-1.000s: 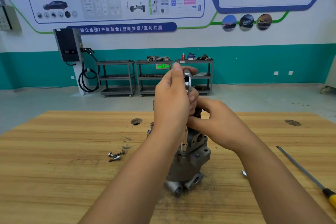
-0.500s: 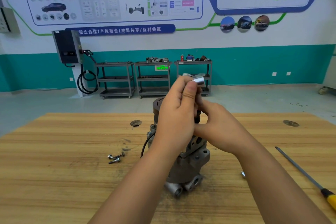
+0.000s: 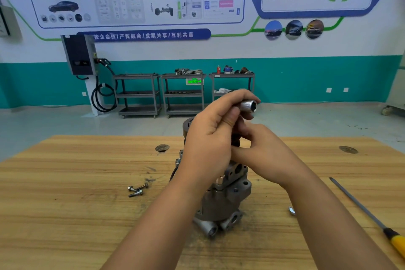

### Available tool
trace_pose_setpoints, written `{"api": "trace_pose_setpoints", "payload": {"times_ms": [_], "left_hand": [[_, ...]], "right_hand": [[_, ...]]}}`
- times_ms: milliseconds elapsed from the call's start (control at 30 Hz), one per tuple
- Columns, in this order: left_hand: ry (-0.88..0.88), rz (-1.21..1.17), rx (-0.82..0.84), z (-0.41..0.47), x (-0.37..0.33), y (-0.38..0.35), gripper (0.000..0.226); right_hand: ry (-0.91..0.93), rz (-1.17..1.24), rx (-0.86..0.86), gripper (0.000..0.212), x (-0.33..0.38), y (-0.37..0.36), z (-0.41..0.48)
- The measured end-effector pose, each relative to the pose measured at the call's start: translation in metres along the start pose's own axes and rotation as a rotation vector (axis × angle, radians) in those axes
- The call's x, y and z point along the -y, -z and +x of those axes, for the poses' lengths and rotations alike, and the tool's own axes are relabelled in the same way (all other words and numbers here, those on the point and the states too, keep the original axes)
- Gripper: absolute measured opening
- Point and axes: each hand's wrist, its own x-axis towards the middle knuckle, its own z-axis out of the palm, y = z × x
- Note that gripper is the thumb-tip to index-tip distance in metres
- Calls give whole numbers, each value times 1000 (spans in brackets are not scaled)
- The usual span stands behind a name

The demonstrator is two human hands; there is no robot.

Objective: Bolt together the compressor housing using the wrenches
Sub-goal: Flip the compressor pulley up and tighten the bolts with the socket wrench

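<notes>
Compressor housing (image 3: 221, 201) stands mid-table (image 3: 65, 204): cast metal, prob. heavy, stiff, so steady it by the body. Above it, left hand (image 3: 210, 138) wraps the socket wrench (image 3: 248, 105); right hand (image 3: 263, 149) tucked beneath, grip can't tell.

Two hands: the left hand (image 3: 208, 140) and the right hand (image 3: 269, 153). One chrome socket (image 3: 248, 105), gripped in the left fingers (image 3: 236, 97). One compressor housing (image 3: 221, 201) under the fingers. Two loose bolts (image 3: 136, 193) well left of the fingers — one yellow-handled tool (image 3: 396, 244) well to their right. One small metal piece (image 3: 292, 210) below the right wrist. Three carts (image 3: 183, 94) beyond the fingertips.
</notes>
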Motion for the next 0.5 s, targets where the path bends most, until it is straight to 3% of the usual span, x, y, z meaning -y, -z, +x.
{"api": "trace_pose_setpoints", "payload": {"times_ms": [100, 367, 500], "left_hand": [[2, -79, 2, -3, -1, 2, 25], [45, -42, -146, 6, -12, -9, 38], [88, -21, -69, 14, -7, -6, 33]], "right_hand": [[36, 2, 8, 23, 0, -1, 1], [60, 3, 3, 34, 2, -3, 0], [67, -11, 6, 28, 1, -3, 0]]}}
